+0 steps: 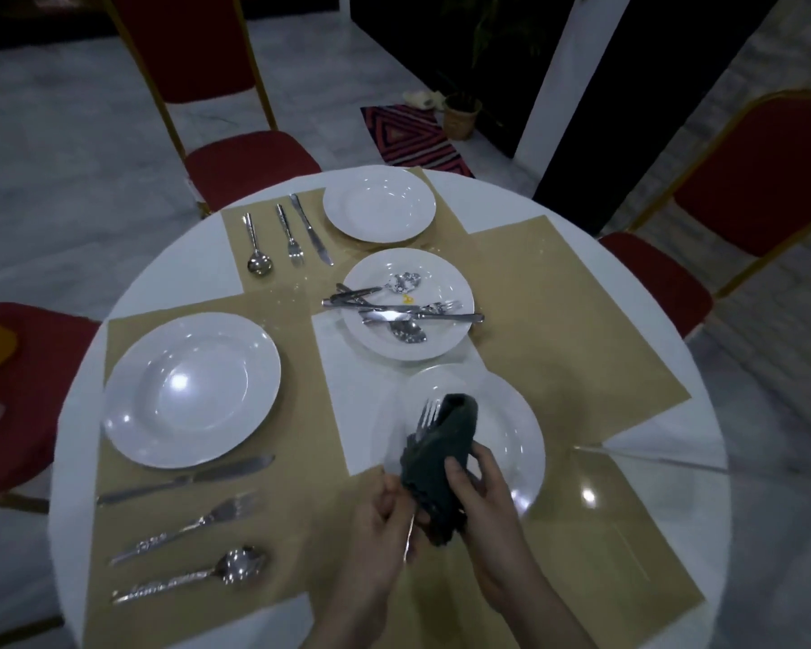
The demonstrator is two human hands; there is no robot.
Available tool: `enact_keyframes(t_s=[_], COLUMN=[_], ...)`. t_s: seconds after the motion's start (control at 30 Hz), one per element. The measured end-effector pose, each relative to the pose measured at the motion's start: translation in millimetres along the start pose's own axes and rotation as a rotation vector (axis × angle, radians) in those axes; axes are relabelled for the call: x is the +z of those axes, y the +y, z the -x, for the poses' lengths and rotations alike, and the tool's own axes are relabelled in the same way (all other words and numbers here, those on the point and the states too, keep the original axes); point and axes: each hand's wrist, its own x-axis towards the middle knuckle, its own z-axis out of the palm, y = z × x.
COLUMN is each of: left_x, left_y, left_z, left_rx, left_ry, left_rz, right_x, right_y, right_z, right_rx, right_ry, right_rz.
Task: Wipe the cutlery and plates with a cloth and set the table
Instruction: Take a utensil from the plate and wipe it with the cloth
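A: What's being worked on?

B: A shiny steel fork (426, 416), tines up, half wrapped in a dark green cloth (445, 461), held over the near white round plate (511, 428). The right hand (483, 503) is closed around the cloth and squeezes it on the fork's neck; the left hand (385, 517) pinches the handle end below.

A: So which step is that?

B: Wiping cutlery, I'd say, roughly midway through the task. 2 places look laid: the big white plate on the left (190, 388) with knife, fork and spoon (193, 578) beside it on the tan placemat (122, 531), and the far white plate (379, 203) with its 3 pieces.

A: And next?

B: Probably drawing the fork through the cloth, then laying it on a mat beside the near plate. That needs the left hand's pinch kept firm while the cloth slides.

A: Anything in the way?

B: The middle white plate (450, 283) holds a heap of unwiped cutlery (394, 311), just beyond the near plate. Red chairs (249, 156) ring the round white table (703, 367), well clear of the hands
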Motion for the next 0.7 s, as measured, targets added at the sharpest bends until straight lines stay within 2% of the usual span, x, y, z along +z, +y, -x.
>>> enact_keyframes(t_s=[0.1, 0.23, 0.33, 0.4, 0.47, 0.6, 0.7], left_x=[16, 32, 53, 67, 76, 94, 106], left_y=[-26, -36, -39, -46, -55, -72, -82], left_z=[31, 64, 91, 105, 112, 126, 140], left_rx=[-0.014, 0.086, 0.113, 0.094, 0.061, 0.092, 0.120], left_ry=[0.017, 0.068, 0.084, 0.106, 0.130, 0.150, 0.177], left_rz=[0.003, -0.082, -0.126, -0.119, -0.089, -0.110, -0.089], right_x=[-11, -35, -53, -61, -67, -89, -103], right_y=[12, 23, 28, 32, 35, 27, 18], right_z=[24, 38, 46, 49, 48, 34, 38], right_rx=[0.050, 0.198, 0.248, 0.245, 0.232, 0.147, 0.113], right_ry=[-0.069, -0.082, -0.180, -0.190, -0.173, -0.029, -0.032], right_rz=[-0.005, -0.055, 0.027, 0.070, 0.092, 0.183, 0.217])
